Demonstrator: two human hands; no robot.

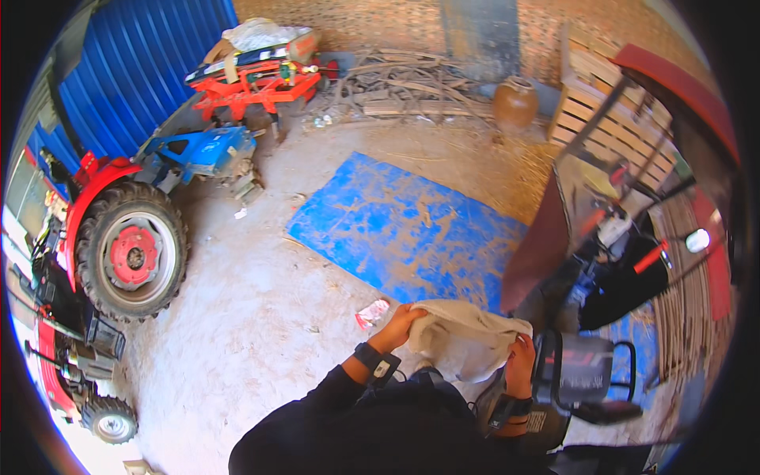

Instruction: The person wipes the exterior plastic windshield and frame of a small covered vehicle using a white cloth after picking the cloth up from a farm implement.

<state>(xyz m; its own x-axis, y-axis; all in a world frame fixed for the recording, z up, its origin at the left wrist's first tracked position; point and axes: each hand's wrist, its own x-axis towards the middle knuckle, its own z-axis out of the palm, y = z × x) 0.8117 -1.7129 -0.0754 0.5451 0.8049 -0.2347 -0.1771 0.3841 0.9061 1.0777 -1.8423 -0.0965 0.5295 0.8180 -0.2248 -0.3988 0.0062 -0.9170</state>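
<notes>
A beige cloth sack (475, 317) is stretched between my two hands, its rim spread wide, with whitish material showing below the rim. My left hand (401, 326) grips the sack at its left corner, thumb on top. My right hand (521, 359) pinches the right end of the rim. Both wrists carry black straps with small devices. Just left of the sack, a red and white wrapper (372, 313) lies on the floor. Beyond the sack spreads a blue sheet (404, 231) covered in patches of dirt.
A red tractor's rear wheel (133, 252) stands at the left. A vehicle with a padded seat (573, 365) is close on my right. Farther off are a blue implement (208, 151), a red implement (255, 89), a woodpile (409, 83), a brown jar (515, 102) and a slatted crate (605, 127).
</notes>
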